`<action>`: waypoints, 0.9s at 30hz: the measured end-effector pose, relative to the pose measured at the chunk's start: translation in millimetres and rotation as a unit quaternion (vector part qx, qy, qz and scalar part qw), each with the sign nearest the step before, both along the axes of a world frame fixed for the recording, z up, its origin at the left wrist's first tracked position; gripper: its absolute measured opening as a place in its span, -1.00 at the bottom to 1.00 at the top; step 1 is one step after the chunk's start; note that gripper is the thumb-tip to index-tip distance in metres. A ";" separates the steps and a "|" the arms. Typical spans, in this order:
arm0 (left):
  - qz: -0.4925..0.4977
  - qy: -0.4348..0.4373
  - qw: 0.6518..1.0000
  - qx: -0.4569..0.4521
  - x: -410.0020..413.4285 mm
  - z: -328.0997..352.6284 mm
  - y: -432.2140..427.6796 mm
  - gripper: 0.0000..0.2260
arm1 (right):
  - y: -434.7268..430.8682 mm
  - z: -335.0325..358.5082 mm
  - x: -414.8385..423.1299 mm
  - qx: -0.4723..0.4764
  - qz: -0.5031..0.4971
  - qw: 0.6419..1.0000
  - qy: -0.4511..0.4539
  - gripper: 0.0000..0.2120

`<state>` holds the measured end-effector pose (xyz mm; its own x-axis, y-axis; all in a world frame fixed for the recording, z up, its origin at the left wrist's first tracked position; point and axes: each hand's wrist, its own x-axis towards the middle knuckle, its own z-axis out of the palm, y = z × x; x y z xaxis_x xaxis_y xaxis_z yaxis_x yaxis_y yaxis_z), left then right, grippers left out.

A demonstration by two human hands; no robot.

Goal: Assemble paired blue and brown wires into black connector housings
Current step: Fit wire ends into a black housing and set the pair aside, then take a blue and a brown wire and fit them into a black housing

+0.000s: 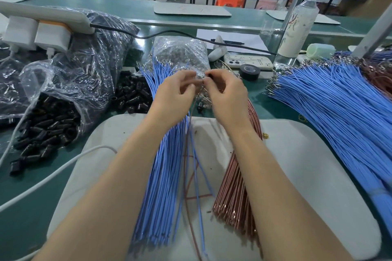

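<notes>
My left hand (172,94) and my right hand (226,93) meet above the white mat (297,165). The right hand pinches a small black connector housing (210,75) at its fingertips. The left hand pinches the tips of a blue wire and a brown wire (192,146), which hang down between my forearms; their ends are hidden by the fingers. A bundle of blue wires (163,186) lies under my left arm and a bundle of brown wires (235,186) under my right arm. Loose black housings (131,93) are heaped to the left.
An open plastic bag of black housings (48,125) lies at the left, a clear bag of small parts (180,53) behind my hands. A big fan of blue wires (339,116) fills the right. A roll of black tape (249,71), a phone (248,62) and a bottle (299,23) stand behind.
</notes>
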<state>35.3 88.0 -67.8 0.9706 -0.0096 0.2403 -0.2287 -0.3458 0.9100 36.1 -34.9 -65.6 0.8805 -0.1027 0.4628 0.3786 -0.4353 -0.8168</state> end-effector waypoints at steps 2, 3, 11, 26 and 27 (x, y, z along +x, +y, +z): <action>-0.002 0.023 0.985 0.173 -0.1 8.5 8.4 -0.76 | -7.0 3.2 3.0 0.070 -0.018 0.997 0.021 -0.95; -0.011 0.041 0.968 0.248 -1.4 13.0 13.7 -0.77 | -10.6 6.4 3.9 0.134 -0.014 0.990 0.044 -0.93; -0.381 0.202 0.894 0.122 -42.4 52.0 -11.0 -0.56 | -14.9 14.3 8.9 0.236 0.048 0.952 0.188 -0.83; -0.017 0.014 0.999 0.045 0.6 -7.9 4.8 -0.96 | -14.1 3.1 2.9 0.146 0.115 0.960 0.208 -0.92; 0.004 0.012 1.000 0.022 1.4 -9.5 5.2 -0.93 | -18.4 2.3 4.1 0.073 0.069 0.978 0.185 -0.92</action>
